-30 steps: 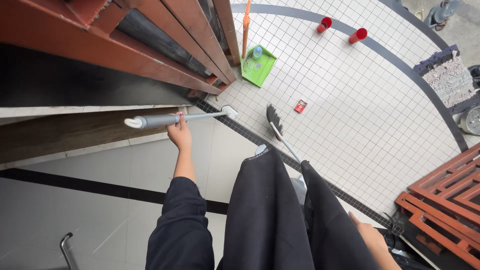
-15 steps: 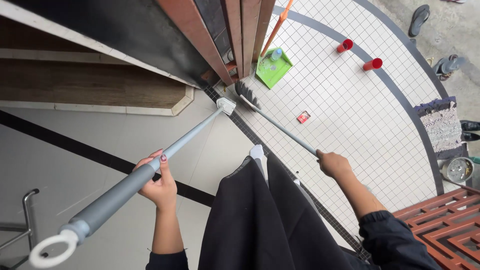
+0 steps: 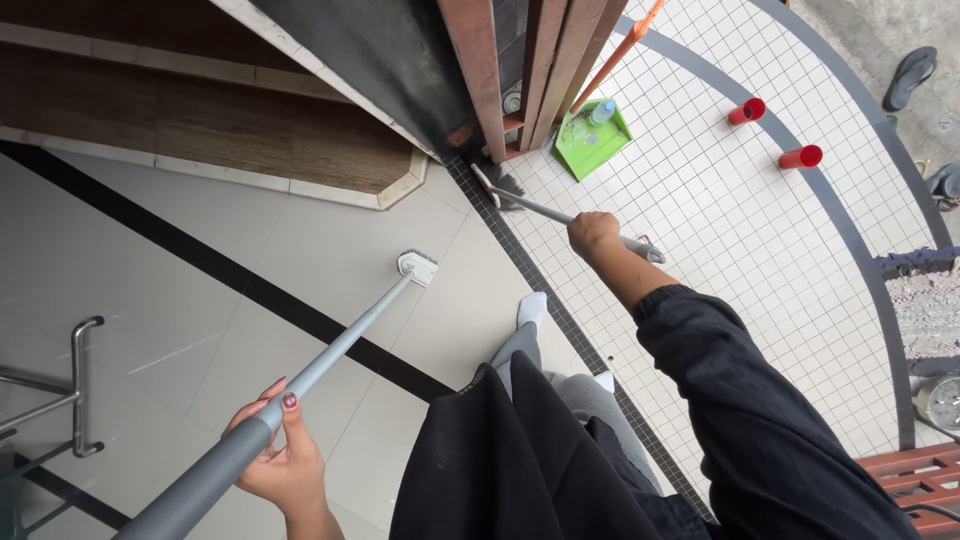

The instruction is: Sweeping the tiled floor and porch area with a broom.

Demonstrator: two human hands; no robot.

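Observation:
My left hand grips the grey pole of a long-handled tool whose small white head rests on the pale floor tiles. Reaching forward, my right hand is closed around the handle of a dark-bristled broom. The broom's bristles touch the floor by the foot of a reddish wooden post. A green dustpan holding a clear plastic bottle and some dirt lies just beyond the broom.
Two red cups lie on the small-tiled curved floor at the right. A metal rail stands at the left. A dark sandal is at top right, and a red lattice piece at bottom right.
My right hand has pushed the broom forward, so its bristles now sit by the post. The white tool head has slid back toward me across the pale tiles. The camera tilted.

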